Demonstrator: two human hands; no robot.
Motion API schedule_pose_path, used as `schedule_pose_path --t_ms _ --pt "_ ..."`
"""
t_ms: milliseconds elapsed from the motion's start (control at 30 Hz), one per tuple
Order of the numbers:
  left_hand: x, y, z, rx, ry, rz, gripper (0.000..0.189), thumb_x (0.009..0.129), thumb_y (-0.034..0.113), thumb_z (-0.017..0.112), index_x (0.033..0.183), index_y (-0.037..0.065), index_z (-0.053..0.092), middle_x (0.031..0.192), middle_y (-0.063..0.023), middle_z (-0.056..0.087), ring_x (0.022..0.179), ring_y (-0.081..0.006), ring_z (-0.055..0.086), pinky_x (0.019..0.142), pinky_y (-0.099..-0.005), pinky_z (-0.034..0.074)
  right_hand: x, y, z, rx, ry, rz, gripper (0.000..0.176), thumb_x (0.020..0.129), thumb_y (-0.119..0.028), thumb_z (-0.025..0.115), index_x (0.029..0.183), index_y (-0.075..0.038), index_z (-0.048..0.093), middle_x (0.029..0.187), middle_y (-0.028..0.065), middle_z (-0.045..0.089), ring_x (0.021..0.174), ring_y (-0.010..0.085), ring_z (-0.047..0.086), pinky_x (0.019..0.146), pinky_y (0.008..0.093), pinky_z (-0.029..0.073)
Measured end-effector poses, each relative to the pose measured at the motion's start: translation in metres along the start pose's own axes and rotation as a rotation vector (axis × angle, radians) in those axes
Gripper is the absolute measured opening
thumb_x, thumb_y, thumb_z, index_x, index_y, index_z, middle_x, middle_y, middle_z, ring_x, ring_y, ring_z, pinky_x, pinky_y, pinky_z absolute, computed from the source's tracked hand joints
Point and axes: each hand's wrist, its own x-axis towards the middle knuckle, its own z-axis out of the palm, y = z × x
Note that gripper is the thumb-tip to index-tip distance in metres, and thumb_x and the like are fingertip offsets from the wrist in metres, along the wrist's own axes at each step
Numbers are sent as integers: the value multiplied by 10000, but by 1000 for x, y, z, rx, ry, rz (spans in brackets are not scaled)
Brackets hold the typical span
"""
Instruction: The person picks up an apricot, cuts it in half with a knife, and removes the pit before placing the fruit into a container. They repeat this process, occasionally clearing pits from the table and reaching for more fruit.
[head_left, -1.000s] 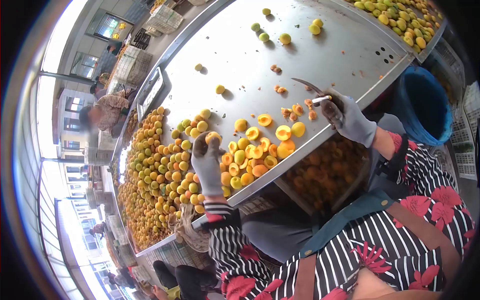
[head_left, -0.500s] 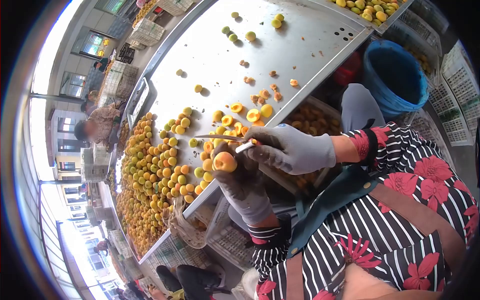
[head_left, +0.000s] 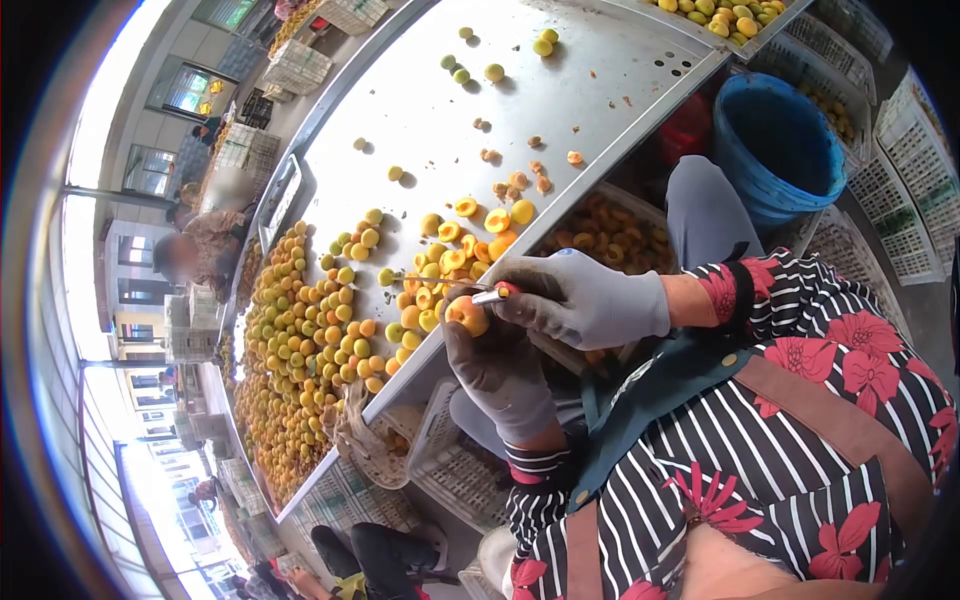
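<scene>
My left hand (head_left: pixel 500 378), in a grey glove with dark fingers, is closed round a yellow-orange apricot (head_left: pixel 467 316). In my right hand (head_left: pixel 585 298), gloved the same way, is a knife (head_left: pixel 490 296) whose thin blade points left, just above the apricot. Both hands are close together at the front edge of the metal table (head_left: pixel 430 110). Beyond them on the table lie several halved apricots (head_left: pixel 498 220) showing orange flesh. Whole apricots (head_left: pixel 330 310), green to orange, form a large heap to the left.
A blue bucket (head_left: pixel 780 150) stands at the right, near white plastic crates (head_left: pixel 915 170). Below the table edge is a crate of cut apricots (head_left: pixel 605 235). A cloth bag (head_left: pixel 365 435) hangs at the edge. A person (head_left: pixel 205 250) is across the table.
My left hand and the apricot have moved slightly right, closer to my right hand. The knife blade has come down nearer the apricot, and the whole view has shifted a little.
</scene>
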Motion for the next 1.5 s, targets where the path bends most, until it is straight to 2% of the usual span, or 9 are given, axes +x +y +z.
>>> schedule_pose_path --t_ms 100,500,667,733,900,1000,1100,1200,1500 --pt "-3 -2 -5 139 -63 81 481 1067 388 453 1378 22 473 1263 -125 609 1145 -252 627 1036 -408 487 0 -2 4 -19 16 -69 294 1068 -310 503 1082 -20 552 884 191 654 783 333 652 715 381 506" --pt "1 -11 4 348 -145 240 496 1088 384 403 1395 -5 423 1182 -98 575 1120 -197 589 1029 -355 465 1 9 5 -216 31 -131 259 1043 -272 525 1121 -25 540 839 245 647 828 465 649 667 465 514" --pt "-5 -10 28 399 -46 322 341 1099 255 363 1249 -9 517 1075 -42 568 887 -93 555 805 -200 491 0 22 11 -322 33 -115 233 1004 -224 570 1122 -25 540 840 252 650 844 472 649 677 491 518" --pt "5 -13 12 880 -42 561 273 1071 158 346 1185 -43 492 1136 -84 503 851 -93 520 692 -185 477 2 26 13 -309 24 -128 226 991 -208 582 1116 -26 535 837 253 649 846 473 648 679 495 518" --pt "10 -15 -7 1119 -54 740 239 1032 71 321 1095 -80 495 1128 -124 484 811 -106 531 605 -196 479 6 24 13 -359 -51 -85 206 967 -161 593 1105 -36 506 851 250 654 851 467 653 681 496 519" --pt "-6 -5 27 562 46 375 203 1025 42 340 1106 -59 496 1120 -124 484 739 -97 526 569 -191 468 5 28 16 -417 -32 -99 237 950 -151 608 1132 -34 510 858 246 662 854 459 660 685 493 525" --pt "15 -16 -9 984 40 717 203 1026 35 355 1177 -36 471 1113 -112 482 669 -82 509 546 -178 447 9 33 21 -463 -28 -122 289 932 -145 624 1171 -29 512 870 243 673 847 449 672 685 486 535" --pt "5 -13 -4 381 109 397 180 1028 25 400 1180 -30 479 1115 -110 479 694 -83 516 542 -180 442 13 30 26 -483 -36 -119 334 923 -143 631 1209 -24 509 883 243 683 833 441 683 684 482 544" --pt "3 -4 -7 930 108 624 234 1069 123 405 1206 -34 513 1147 -141 501 868 -151 557 759 -244 486 17 30 39 -163 -94 -2 298 1009 -201 562 1225 4 540 915 238 694 846 382 707 714 408 550"
